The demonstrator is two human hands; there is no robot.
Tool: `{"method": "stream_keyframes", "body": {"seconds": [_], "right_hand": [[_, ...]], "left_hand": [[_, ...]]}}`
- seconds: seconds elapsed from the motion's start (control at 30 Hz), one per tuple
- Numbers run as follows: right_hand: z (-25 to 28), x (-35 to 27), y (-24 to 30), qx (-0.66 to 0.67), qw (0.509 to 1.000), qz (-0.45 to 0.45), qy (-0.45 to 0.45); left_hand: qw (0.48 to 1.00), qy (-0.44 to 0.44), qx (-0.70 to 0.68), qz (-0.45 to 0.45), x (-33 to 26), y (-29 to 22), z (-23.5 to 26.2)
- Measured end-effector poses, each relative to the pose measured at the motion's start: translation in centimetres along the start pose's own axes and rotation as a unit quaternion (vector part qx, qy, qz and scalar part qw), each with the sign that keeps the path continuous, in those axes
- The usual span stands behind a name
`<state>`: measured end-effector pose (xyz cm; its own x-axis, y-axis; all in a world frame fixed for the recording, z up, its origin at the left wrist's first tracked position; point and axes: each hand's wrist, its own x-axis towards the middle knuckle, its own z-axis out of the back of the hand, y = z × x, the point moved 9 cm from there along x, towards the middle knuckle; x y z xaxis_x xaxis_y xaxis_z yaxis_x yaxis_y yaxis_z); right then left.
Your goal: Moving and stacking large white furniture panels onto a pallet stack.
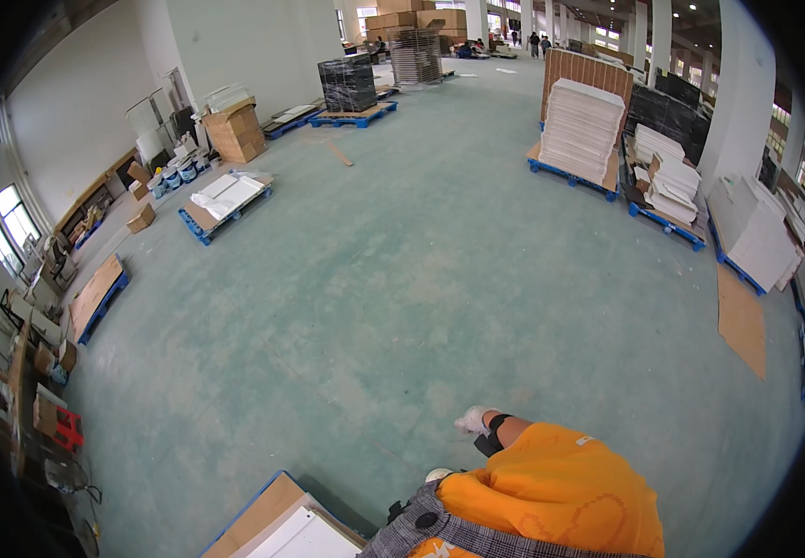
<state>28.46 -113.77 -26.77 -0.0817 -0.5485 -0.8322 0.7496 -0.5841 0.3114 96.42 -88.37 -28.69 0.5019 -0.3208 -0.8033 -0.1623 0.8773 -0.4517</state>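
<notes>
My right hand (475, 420), in a white glove, hangs over the green floor (356, 344) in front of me, at the end of an orange sleeve (560, 488). A black band (494, 433) wraps its wrist. The fingers look loosely apart, and I can make out nothing in them. My left hand is out of view. Nearest on the left, at the lower edge, a white panel (305, 538) lies on brown board over a blue-edged pallet. A checked grey strap or apron edge (421, 521) crosses my front. A small pale rounded thing (439, 474) shows beside it, partly hidden.
Blue pallets carry stacked white panels (581, 130) at the far right and a black-wrapped stack (347, 84) at the back. A low pallet with white sheets (228, 193) and a cardboard box (235, 130) are left. Brown board (740, 321) lies on the right floor. People stand far off.
</notes>
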Motion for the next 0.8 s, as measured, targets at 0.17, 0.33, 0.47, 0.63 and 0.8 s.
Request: {"method": "stream_keyframes", "body": {"seconds": [0.17, 0.33, 0.47, 0.63, 0.8], "right_hand": [[0.2, -0.4, -0.1, 0.019, 1.000, -0.015, 0.018], [0.4, 0.1, -0.7, 0.007, 0.999, -0.017, 0.030], [0.8, 1.1, -1.0, 0.008, 0.999, -0.010, 0.035], [1.9, 1.0, -2.1, 0.025, 0.999, -0.014, 0.039], [3.2, 1.5, -3.0, 0.032, 0.999, -0.012, 0.031]], "left_hand": [[0.998, 0.001, 0.069, -0.004, 0.1, 0.1, -0.2], [0.995, 0.001, 0.100, 0.004, -1.5, -0.3, -0.9], [0.994, -0.005, 0.113, 0.002, -2.1, -0.2, -1.6], [0.997, 0.000, 0.077, 0.014, -2.6, -0.8, -3.7], [1.000, 0.007, 0.018, 0.019, -1.5, -0.3, -5.2]]}}
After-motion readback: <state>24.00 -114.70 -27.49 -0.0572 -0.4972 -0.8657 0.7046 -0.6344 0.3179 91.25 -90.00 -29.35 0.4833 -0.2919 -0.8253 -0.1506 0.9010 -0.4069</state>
